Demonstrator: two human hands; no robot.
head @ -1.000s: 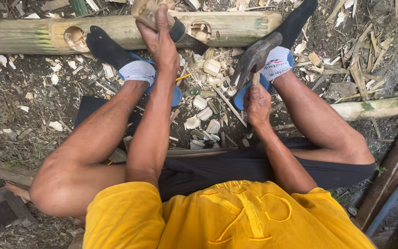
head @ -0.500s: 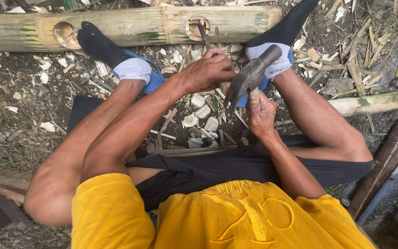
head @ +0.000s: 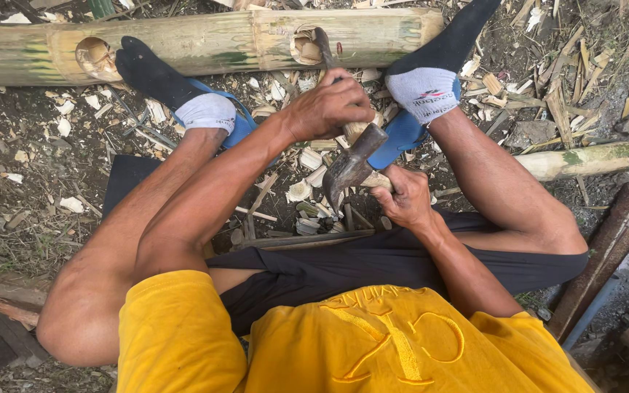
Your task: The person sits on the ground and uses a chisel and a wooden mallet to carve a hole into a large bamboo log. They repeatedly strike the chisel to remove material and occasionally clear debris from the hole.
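The left hand [head: 329,108] is closed around the wooden handle of a slim dark metal chisel [head: 324,48], whose tip sits in a rough hole cut into the thick green bamboo pole [head: 205,44] lying across the chip-strewn ground. The right hand [head: 404,198] grips a dark steel hammer [head: 352,164], its fingers wrapped tight, the head just below the left hand.

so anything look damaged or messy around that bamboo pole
Yes. The long green bamboo pole has two ragged holes, one near the left foot, one where the metal chisel sits. Pale wood chips litter the ground.
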